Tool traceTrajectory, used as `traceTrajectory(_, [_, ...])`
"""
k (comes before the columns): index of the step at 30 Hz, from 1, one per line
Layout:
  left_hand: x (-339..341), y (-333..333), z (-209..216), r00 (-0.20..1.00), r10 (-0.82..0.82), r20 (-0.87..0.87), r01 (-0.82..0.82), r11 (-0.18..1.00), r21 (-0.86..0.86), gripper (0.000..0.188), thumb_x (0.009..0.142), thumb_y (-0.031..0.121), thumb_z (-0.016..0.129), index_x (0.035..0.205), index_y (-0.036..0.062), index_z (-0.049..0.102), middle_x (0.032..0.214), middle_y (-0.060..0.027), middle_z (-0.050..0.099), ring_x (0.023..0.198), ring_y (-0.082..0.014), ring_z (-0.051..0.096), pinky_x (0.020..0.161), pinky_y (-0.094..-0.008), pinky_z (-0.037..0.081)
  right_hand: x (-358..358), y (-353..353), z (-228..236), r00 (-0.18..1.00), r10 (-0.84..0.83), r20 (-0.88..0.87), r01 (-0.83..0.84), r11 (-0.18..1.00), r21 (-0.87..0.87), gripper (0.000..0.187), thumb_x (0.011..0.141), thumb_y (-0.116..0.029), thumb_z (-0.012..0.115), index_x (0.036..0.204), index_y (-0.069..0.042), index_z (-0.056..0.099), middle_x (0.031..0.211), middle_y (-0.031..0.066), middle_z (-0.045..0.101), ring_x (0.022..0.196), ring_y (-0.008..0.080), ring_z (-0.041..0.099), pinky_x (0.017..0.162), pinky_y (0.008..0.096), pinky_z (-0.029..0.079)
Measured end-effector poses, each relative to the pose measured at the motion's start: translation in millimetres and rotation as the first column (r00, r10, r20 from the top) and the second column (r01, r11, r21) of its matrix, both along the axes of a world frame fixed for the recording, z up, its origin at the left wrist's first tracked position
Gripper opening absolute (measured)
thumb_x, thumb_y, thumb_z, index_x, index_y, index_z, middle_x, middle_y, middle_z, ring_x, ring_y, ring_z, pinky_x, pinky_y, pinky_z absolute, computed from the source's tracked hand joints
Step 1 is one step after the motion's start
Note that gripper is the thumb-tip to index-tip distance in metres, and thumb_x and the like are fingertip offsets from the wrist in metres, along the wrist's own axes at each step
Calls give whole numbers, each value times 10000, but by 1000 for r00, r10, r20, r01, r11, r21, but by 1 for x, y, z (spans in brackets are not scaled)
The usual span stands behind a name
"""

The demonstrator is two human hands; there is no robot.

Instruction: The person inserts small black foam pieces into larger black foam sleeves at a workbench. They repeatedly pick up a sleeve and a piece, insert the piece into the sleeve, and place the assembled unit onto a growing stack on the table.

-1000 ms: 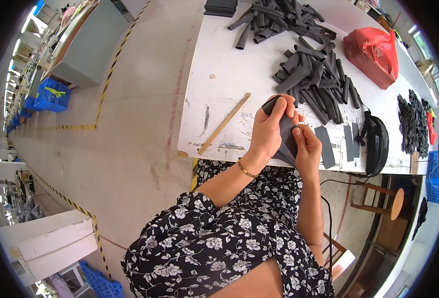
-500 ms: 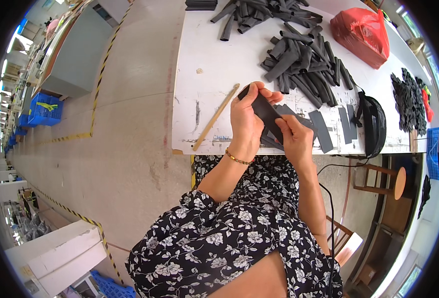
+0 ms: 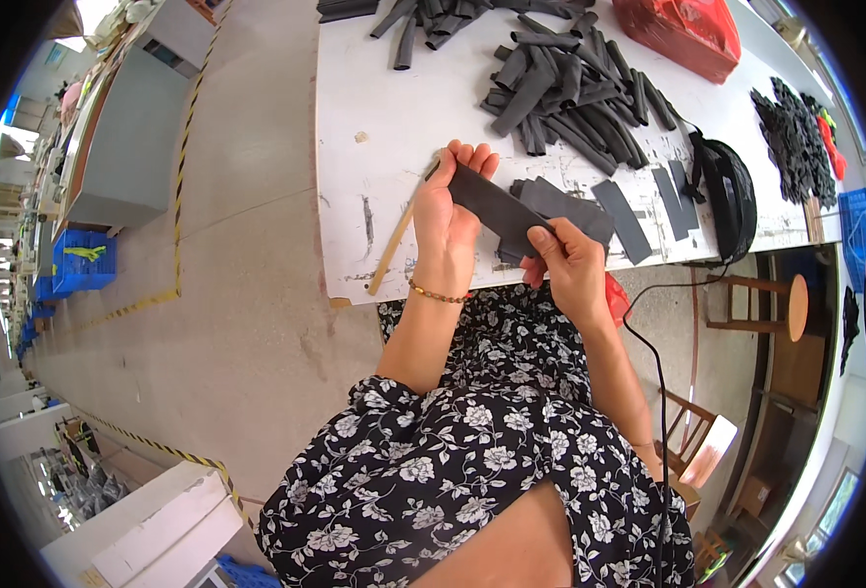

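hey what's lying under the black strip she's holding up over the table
Under the black strip, held by the left hand and right hand, lie more flat black pieces on the white table. The strip covers part of them.

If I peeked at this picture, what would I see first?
First, the two hands in the middle: the left hand and right hand each grip one end of a flat black strip over the white table's near edge. Behind them lies a big pile of black tubes, with a red bag at the far edge.
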State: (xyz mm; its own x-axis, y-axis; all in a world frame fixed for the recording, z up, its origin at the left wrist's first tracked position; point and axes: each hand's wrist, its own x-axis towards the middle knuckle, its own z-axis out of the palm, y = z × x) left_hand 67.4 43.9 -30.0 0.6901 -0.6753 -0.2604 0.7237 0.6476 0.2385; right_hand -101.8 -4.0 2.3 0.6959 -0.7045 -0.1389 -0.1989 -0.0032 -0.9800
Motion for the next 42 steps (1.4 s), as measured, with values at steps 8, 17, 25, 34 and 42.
traceTrajectory(8, [-32, -23, 10, 355, -172, 919, -363, 881, 305, 263, 1034, 219, 485, 1060, -20, 593, 894, -116, 726, 709, -118, 564, 660, -249, 452, -46, -52, 14, 992, -112, -61, 113, 994, 10, 180, 959, -172, 622, 1019, -4, 648, 656, -33, 559, 560, 16, 477, 499, 179, 375])
traceTrajectory(17, [-43, -45, -39, 305, -297, 905, -445, 796, 411, 257, 1007, 231, 552, 997, -5, 654, 795, -43, 685, 601, -35, 447, 565, -203, 389, -63, -74, -23, 987, -122, -108, 128, 990, 51, 238, 938, -143, 646, 1103, 28, 633, 680, -16, 579, 590, 35, 516, 515, 199, 403])
traceTrajectory(25, [7, -72, -61, 217, -393, 893, -615, 656, 438, 147, 886, 162, 690, 964, 38, 707, 830, -55, 685, 683, -130, 585, 654, -275, 484, -74, -104, -42, 939, -59, -338, -15, 977, -213, 263, 927, -138, 642, 1155, -30, 566, 624, 89, 573, 558, 180, 581, 537, 327, 439])
traceTrajectory(34, [79, -172, -104, -195, -656, 729, -832, 505, 231, 265, 763, 233, 785, 909, 30, 697, 827, -86, 689, 735, -267, 650, 706, -363, 522, -83, -140, -99, 779, -504, -374, -99, 490, -866, 370, 820, -219, 714, 1131, -41, 622, 1095, 184, 609, 1031, 358, 550, 859, 454, 442])
traceTrajectory(42, [60, -140, -68, 498, -440, 747, -247, 754, 608, 217, 973, 149, 567, 998, -65, 584, 858, -144, 696, 658, -227, 687, 595, -291, 533, -75, -132, -126, 577, -535, -617, -516, 346, -784, 155, 830, -73, 591, 955, 13, 627, 931, 129, 617, 918, 278, 587, 778, 376, 495])
